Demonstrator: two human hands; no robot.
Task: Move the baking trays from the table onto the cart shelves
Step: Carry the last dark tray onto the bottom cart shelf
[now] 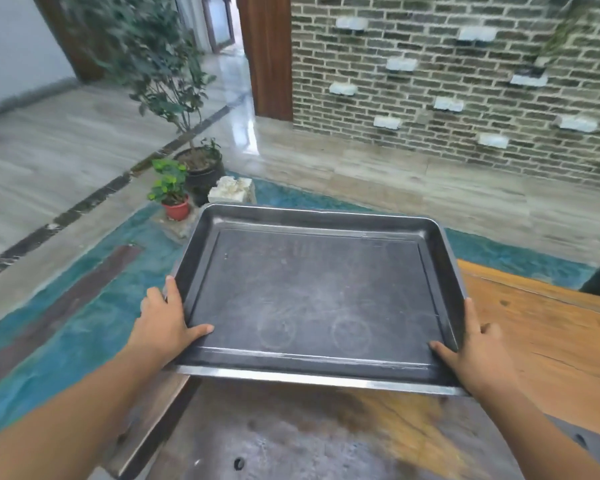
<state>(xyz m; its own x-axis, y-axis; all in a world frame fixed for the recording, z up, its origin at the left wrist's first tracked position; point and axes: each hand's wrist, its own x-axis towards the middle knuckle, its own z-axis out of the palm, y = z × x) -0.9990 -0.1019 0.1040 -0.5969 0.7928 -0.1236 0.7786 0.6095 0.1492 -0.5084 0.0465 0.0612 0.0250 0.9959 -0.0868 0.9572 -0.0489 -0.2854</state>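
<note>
The baking tray (312,296) is gripped at its two short sides, close to the near corners. The left hand (167,323) is curled round the left rim, its thumb (201,330) laid across the inner wall onto the tray floor and a finger stretched along the rim's outer edge. The right hand (478,351) is closed on the right rim in the same way, its thumb (440,351) pressed inside; the fingers beneath cannot be seen. Both forearms are extended forward from the near edge of the view and are angled inward toward the tray.

The tray is shown empty, with faint ring marks on its dark floor. It is held clear above the left end of the wooden table (551,341), and its far left corner is projected over the teal rug (84,341). A dark, blurred surface lies below its near rim; what it is cannot be told.

The step in hand is judged to be the carry toward the cart, which is not in view. The tray is best kept level, with equal hold on both sides, and the potted plants (172,192) on the floor at far left are to be avoided. The thumbs should be withdrawn from the inside only once a shelf bears the weight.
</note>
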